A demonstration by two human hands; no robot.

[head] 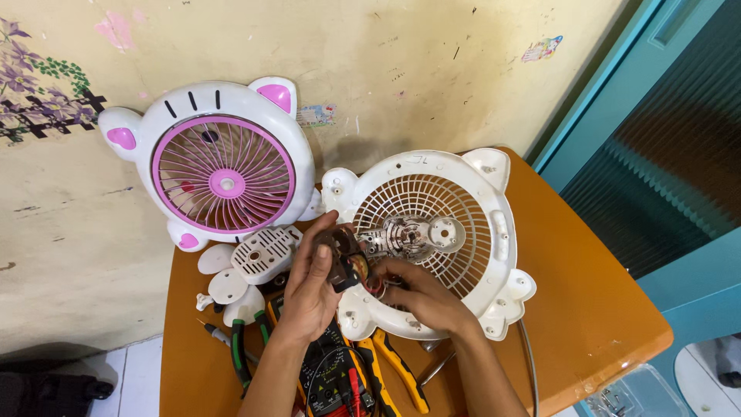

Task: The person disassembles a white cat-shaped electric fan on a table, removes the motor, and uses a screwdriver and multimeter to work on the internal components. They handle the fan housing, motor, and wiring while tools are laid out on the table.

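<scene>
My left hand (312, 279) grips a small dark fan motor (343, 259) with copper windings, held over the lower left rim of a white fan back housing (494, 232). That housing lies flat on the orange table (587, 309), grille up. My right hand (421, 295) rests on the housing next to the motor, fingertips touching the motor's wires. A silver metal bracket (409, 234) sits at the grille's centre, just beyond the motor.
A white and pink cat-shaped fan front (220, 166) leans on the wall. White fan blades and a vented cover (258, 259) lie at the left. A multimeter (332, 378), yellow pliers (397, 371) and green-handled pliers (241, 351) lie near the front edge. A teal door (664, 139) stands at the right.
</scene>
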